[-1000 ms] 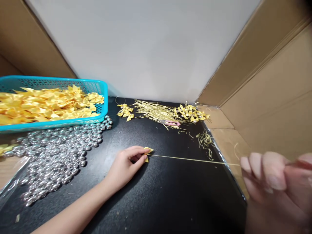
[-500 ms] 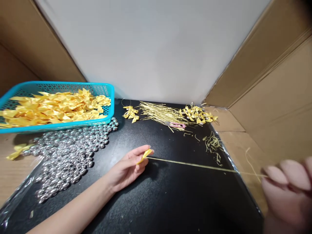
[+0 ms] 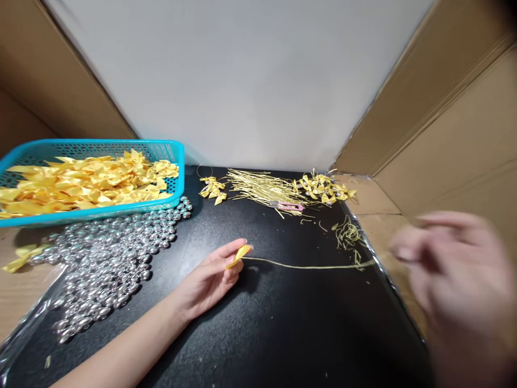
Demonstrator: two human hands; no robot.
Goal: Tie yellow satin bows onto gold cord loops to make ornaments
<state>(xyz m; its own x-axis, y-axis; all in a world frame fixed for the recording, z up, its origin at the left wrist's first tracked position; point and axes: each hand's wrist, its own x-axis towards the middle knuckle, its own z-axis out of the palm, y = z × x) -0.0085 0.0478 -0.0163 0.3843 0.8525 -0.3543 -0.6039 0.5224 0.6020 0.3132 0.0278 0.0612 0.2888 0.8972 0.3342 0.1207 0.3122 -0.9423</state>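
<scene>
My left hand is over the middle of the black tabletop, closed on a yellow ribbon bow pinched between thumb and fingers. A thin yellow-gold cord runs rightward from the bow, sagging slightly. Its far end fades out close to the fingertips of my right hand. That hand is raised at the right, its fingers curled but smeared by motion. Whether it still grips the cord, I cannot tell.
A turquoise basket of yellow bows stands left, with silver beads spread before it. Cut cords, pink-handled snips, beaded bows and cord scraps lie along the back and right. Cardboard walls flank the table.
My right hand has moved left and up. The cord, pulled straight before, now hangs slack. My left hand keeps hold of the bow in nearly the same place.
</scene>
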